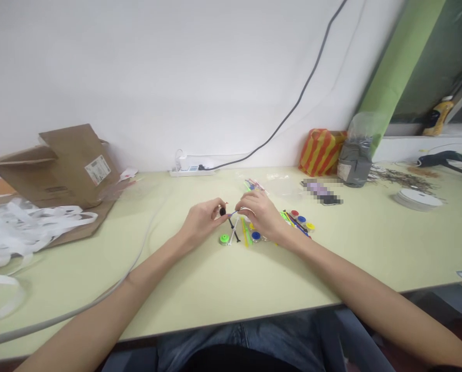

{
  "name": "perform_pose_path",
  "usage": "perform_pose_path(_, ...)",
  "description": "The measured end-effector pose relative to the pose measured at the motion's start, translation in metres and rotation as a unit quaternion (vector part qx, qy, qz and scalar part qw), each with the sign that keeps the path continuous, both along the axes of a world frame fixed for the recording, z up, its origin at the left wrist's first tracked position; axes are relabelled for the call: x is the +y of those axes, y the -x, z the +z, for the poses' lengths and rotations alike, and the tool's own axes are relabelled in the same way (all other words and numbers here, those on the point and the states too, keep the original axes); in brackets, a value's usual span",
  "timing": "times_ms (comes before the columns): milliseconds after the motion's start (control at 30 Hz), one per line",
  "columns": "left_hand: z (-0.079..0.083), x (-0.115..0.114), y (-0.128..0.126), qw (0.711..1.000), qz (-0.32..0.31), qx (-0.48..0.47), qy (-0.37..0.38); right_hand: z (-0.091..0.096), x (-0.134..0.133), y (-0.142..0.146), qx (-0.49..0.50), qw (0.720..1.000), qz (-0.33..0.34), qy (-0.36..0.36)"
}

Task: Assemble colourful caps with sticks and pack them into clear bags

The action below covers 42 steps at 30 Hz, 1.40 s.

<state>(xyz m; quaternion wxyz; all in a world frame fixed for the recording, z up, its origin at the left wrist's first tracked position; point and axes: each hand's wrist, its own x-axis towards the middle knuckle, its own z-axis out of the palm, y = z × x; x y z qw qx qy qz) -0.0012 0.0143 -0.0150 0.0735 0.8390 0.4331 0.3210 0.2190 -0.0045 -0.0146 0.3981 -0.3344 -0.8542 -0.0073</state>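
Observation:
My left hand (203, 219) is closed in a pinch on a small black round piece (222, 211) just above the pale green table (231, 279). My right hand (261, 214) is closed beside it, its fingers pinching a thin white stick (235, 213) that reaches toward the black piece. Under and around both hands lie small coloured parts: a green disc (224, 238), a blue disc (256, 236), and thin coloured sticks (246, 232). More discs in red, blue and yellow (303, 220) lie to the right of my right hand.
An open cardboard box (66, 168) and white straps (29, 222) lie at the left. A grey cable (99, 294) crosses the table. A white power strip (190, 168) sits by the wall. An orange striped bag (322, 151), a grey bag (354, 163) and a tape roll (417, 198) stand at the right.

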Motion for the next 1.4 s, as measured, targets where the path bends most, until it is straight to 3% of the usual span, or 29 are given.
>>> perform_pose_path(200, 0.001, -0.014, -0.01, 0.996, -0.037, -0.069, 0.051, 0.003, -0.014, 0.011, 0.146, 0.983, 0.033, 0.101)
perform_pose_path(367, 0.003, -0.026, -0.018, 0.971, -0.108, -0.176, 0.121, 0.004, -0.016, 0.011, 0.214, 0.964, 0.048, 0.151)
perform_pose_path(600, 0.003, -0.027, -0.021, 0.96, -0.084, -0.222, 0.148, 0.002, -0.01, 0.007, 0.237, 0.955, 0.007, 0.176)
perform_pose_path(733, 0.002, -0.02, -0.015, 0.983, -0.043, -0.165, 0.068, -0.004, -0.006, 0.002, 0.166, 0.978, -0.052, 0.12)
perform_pose_path(933, -0.002, -0.011, -0.008, 0.998, 0.005, -0.054, -0.041, -0.007, -0.002, -0.002, -0.014, 0.995, -0.075, 0.063)
perform_pose_path(1233, -0.001, -0.005, -0.002, 0.998, 0.034, -0.023, -0.037, -0.004, -0.004, -0.003, -0.15, 0.987, 0.003, 0.055)
perform_pose_path(1400, -0.003, -0.005, -0.004, 0.999, 0.028, -0.001, -0.026, -0.008, -0.005, 0.007, -0.166, 0.984, -0.02, 0.059)
